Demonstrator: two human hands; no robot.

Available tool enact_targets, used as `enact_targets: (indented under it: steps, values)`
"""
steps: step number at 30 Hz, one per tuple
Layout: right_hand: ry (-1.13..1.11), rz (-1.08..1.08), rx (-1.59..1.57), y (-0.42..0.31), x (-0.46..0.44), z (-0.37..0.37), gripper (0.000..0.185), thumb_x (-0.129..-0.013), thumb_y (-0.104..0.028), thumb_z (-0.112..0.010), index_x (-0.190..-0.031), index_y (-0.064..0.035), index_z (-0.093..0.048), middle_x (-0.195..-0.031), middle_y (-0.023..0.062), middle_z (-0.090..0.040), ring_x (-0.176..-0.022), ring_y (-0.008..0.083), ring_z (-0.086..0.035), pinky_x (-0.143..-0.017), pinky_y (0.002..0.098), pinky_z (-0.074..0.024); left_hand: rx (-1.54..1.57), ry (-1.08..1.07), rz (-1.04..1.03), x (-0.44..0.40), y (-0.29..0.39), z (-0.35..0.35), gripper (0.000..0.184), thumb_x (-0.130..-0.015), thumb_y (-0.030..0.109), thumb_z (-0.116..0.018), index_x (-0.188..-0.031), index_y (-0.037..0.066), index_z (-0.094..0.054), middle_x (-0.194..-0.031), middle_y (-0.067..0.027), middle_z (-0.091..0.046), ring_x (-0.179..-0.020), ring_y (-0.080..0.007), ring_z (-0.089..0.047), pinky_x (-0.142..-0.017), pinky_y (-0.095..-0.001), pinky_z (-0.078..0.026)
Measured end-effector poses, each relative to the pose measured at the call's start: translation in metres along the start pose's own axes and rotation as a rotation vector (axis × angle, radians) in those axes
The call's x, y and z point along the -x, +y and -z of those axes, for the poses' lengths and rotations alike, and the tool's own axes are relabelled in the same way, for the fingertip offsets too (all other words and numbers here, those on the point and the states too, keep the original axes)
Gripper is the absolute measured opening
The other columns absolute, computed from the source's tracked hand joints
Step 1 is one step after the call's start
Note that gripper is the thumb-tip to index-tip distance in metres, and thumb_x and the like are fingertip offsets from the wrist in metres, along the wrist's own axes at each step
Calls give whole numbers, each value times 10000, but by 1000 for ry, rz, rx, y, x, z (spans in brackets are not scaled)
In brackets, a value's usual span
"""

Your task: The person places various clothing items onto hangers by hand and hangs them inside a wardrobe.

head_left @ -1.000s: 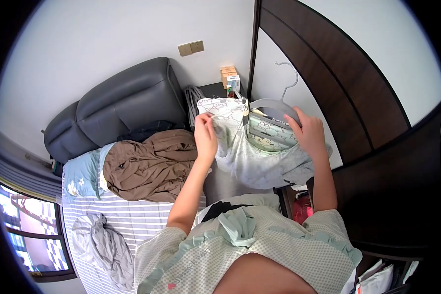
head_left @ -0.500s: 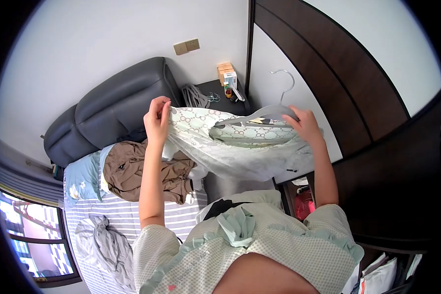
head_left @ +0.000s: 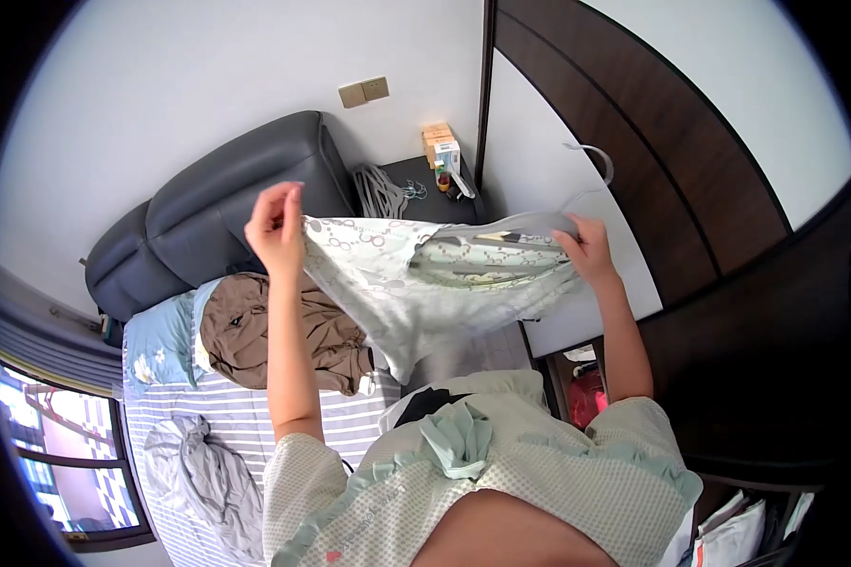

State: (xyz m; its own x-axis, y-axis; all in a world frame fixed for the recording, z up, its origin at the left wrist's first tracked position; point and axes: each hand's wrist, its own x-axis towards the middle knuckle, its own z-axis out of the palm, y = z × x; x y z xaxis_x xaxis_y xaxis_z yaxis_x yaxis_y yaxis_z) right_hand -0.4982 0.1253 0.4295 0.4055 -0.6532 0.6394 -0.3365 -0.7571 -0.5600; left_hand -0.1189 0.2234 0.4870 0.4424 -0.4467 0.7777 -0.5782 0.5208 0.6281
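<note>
A pale shirt (head_left: 388, 274) printed with linked rings is stretched between my two hands, its lower part hanging loose and blurred. My left hand (head_left: 279, 231) is closed in a pinch at the garment's left upper corner. On the other side my right hand (head_left: 591, 250) grips the shoulder of a grey clothes hanger (head_left: 511, 227), with cloth bunched under the fingers. The hanger runs along the shirt's upper opening, and its metal hook points up and to the right, smeared by motion.
A bed (head_left: 350, 416) with a striped sheet lies at left, holding brown clothing (head_left: 241, 331), a grey garment (head_left: 203, 482) and a blue pillow (head_left: 161, 340). Behind stand a dark headboard (head_left: 246, 189) and a nightstand (head_left: 416, 175) carrying spare hangers and boxes. A wardrobe (head_left: 728, 189) fills the right.
My left hand has moved left, pulling the shirt's corner with it. The hanger's hook has swung to the right. My right hand has shifted slightly.
</note>
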Motion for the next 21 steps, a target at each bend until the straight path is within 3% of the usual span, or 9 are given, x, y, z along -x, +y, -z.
enact_targets:
  steps: [7, 10, 13, 16, 21]
  values:
    - [-239, -37, 17, -14, -6, -9, 294, -772, -200, -672, -883, 67, -616, -546, 195, -500, -417, 255, -490, -430, 318, -363, -75, -31, -138, -19, 28, -11, 47, -800, 16, -646, -843, 7, -629, -498, 69, -406, -464, 4, -294, -441, -162, -205]
    - [-128, 65, -31, -11, -2, -21, 261, -788, -187, -652, -864, 60, -615, -523, 166, -482, -401, 203, -455, -423, 306, -344, -116, -54, -99, -20, 26, -13, 42, -810, 37, -640, -844, 11, -633, -495, 64, -393, -464, -1, -291, -439, -171, -195]
    - [134, -54, -259, -20, -5, -15, 221, -800, -163, -633, -815, 56, -603, -486, 102, -447, -405, 132, -400, -418, 287, -322, -174, -102, 2, -18, 6, -4, 55, -829, 66, -626, -858, 21, -638, -491, 61, -382, -465, -4, -289, -437, -177, -197]
    - [-67, -82, -201, -7, -1, -15, 201, -812, -145, -615, -775, 50, -587, -477, 47, -418, -435, 81, -371, -421, 271, -310, -174, -115, 16, -13, -1, -2, 68, -846, 85, -609, -868, 30, -644, -490, 63, -383, -468, -4, -292, -435, -185, -202]
    - [-44, -181, -262, -5, -3, -14, 212, -823, -157, -608, -772, 47, -580, -471, 63, -411, -434, 86, -370, -421, 274, -307, -45, -134, 65, -11, 2, -3, 75, -848, 72, -605, -863, 7, -639, -525, 74, -430, -492, 5, -316, -454, -172, -225]
